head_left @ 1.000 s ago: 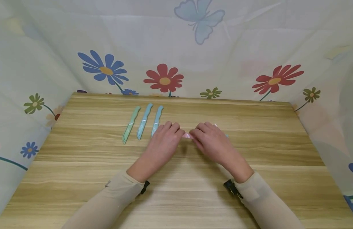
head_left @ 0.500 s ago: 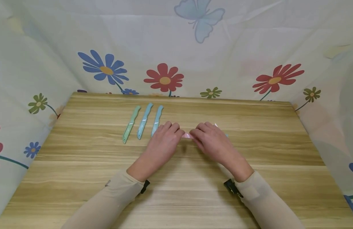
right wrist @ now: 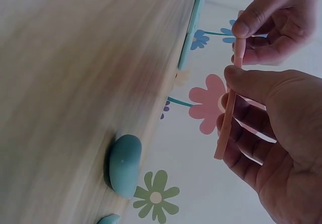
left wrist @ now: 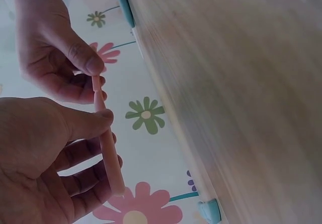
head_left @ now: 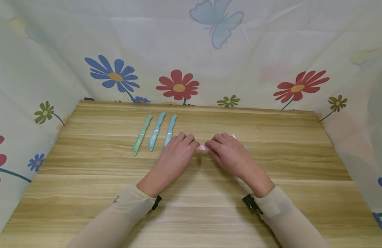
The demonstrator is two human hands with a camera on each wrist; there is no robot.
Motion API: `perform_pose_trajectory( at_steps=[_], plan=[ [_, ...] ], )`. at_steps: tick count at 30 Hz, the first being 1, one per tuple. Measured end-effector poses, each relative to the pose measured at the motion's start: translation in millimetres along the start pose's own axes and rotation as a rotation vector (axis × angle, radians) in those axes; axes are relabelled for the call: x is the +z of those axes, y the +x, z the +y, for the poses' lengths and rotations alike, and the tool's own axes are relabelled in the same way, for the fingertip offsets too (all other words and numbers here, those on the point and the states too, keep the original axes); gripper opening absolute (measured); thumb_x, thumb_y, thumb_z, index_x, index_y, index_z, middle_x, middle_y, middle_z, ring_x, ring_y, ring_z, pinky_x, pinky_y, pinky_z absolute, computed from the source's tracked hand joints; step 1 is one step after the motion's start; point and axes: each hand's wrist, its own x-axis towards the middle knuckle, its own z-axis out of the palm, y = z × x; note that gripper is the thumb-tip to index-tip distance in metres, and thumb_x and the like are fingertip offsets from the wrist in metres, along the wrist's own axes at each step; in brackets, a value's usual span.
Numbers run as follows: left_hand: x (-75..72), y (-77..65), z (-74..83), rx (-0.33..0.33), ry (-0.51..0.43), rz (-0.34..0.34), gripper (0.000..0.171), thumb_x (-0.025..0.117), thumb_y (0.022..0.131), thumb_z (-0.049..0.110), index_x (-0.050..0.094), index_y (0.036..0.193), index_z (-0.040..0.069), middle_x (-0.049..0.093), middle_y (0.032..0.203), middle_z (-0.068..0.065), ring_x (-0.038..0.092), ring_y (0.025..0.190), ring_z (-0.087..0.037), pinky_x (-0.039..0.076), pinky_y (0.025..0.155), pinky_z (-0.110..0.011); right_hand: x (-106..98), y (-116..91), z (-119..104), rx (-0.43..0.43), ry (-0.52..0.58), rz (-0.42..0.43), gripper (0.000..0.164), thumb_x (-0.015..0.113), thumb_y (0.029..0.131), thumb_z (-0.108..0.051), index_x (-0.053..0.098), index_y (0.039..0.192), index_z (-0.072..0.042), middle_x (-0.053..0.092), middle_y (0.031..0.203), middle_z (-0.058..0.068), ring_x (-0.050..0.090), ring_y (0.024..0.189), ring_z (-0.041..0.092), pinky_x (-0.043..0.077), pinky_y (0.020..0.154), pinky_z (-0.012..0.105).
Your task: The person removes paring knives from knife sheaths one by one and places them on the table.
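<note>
From above, the head view shows a pink knife (head_left: 202,147) only as a short, white-banded middle between the two hands, the left hand (head_left: 179,151) at its nine o'clock and the right hand (head_left: 229,153) at its three. The wrist views show what the knuckles cover: thumb and fingers of each hand pinch the knife, which is raised off the wooden table (head_left: 191,224). The left wrist view reveals a thick, rounded end in the left hand; the right wrist view, a slim, squared end in the right.

Only the head view gives the row at nine to ten o'clock from the pink knife in full length: a green knife (head_left: 142,135), a blue knife (head_left: 157,131) and a second blue knife (head_left: 170,131), whose lower tip runs behind the left hand. Past the right hand it yields just a white tip (head_left: 234,136) and a teal sliver (head_left: 246,147). The right wrist view shows a rounded teal end (right wrist: 125,166) on the table, with a smaller teal piece (right wrist: 109,219) at its seven o'clock; I cannot tell how these match the slivers.

Counted: two hands, one pink knife, one green, two blue, two dark buckles (head_left: 252,204) at the sleeves (head_left: 279,208). The back cloth (head_left: 256,62) bears one butterfly at twelve o'clock and two large red flowers.
</note>
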Motion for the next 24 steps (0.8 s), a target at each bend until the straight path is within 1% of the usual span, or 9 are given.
perform_pose_trajectory(
  at_steps=[10,19,24],
  plan=[
    [-0.2,0.4,-0.4,-0.009,0.0,-0.007,0.018,0.075,0.098,0.003,0.079,0.115,0.009,0.068,0.104,-0.006,0.056,0.092,-0.025,0.054,0.081,-0.036,-0.8,0.5,0.8,0.013,0.002,-0.01,0.015,0.076,0.101,-0.017,0.078,0.115,-0.01,0.07,0.107,0.003,0.061,0.094,0.023,0.053,0.082,0.038],
    [1.3,0.2,-2.7,-0.018,0.01,-0.02,0.02,0.076,0.098,0.003,0.079,0.116,0.01,0.068,0.104,-0.004,0.056,0.093,-0.025,0.055,0.083,-0.036,-0.4,0.9,1.2,0.024,-0.004,-0.018,0.017,0.078,0.099,-0.015,0.079,0.115,-0.011,0.07,0.107,0.003,0.061,0.094,0.023,0.053,0.083,0.036],
    [0.1,0.6,-3.8,-0.029,0.014,-0.035,0.02,0.076,0.098,0.005,0.079,0.117,0.011,0.068,0.105,-0.004,0.056,0.094,-0.024,0.055,0.085,-0.036,-1.0,0.6,1.3,0.021,-0.004,-0.008,0.017,0.079,0.098,-0.014,0.079,0.115,-0.01,0.07,0.107,0.004,0.061,0.093,0.023,0.054,0.083,0.037]
  ],
)
